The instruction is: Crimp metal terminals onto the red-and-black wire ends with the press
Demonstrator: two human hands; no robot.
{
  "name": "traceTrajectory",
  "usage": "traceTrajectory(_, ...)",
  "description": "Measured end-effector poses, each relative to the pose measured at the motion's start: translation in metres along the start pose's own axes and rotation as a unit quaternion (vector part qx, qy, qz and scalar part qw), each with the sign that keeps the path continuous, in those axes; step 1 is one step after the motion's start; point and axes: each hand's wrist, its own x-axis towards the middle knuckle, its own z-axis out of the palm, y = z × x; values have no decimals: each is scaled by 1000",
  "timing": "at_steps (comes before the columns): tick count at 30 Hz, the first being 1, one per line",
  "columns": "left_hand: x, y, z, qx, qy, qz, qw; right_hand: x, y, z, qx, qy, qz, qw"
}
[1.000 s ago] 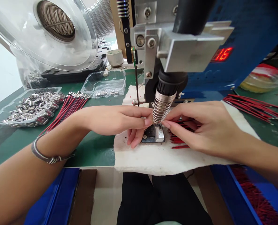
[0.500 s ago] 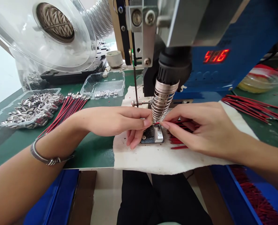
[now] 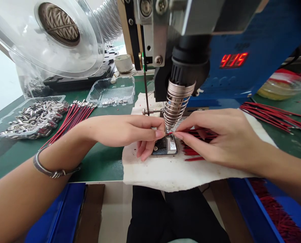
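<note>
Left hand [image 3: 130,130], right hand [image 3: 223,138] — wire [image 3: 168,133], seemingly

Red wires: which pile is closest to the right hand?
The pile on the white cloth, partly under the right hand. The bundle with metal ends lies far left; a third bundle lies far right on the green table.

We reach our left hand [image 3: 125,130] in from eight o'clock, our right hand [image 3: 216,138] from four, both pinched, nearly touching at centre.
</note>
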Motion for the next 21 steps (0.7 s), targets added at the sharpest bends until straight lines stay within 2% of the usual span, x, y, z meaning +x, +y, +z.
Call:
traceTrajectory(8,-1,4,2,5,1,-15,1000,1,0,-1,-1,-1,-7,1000)
traceTrajectory(14,-1,3,-1,23,-25,-6,999,1,-2,-2,-4,-1,-7,1000)
traceTrajectory(21,-2,4,-2,25,-23,-1,999,1,1,-1,-2,-14,-13,1000)
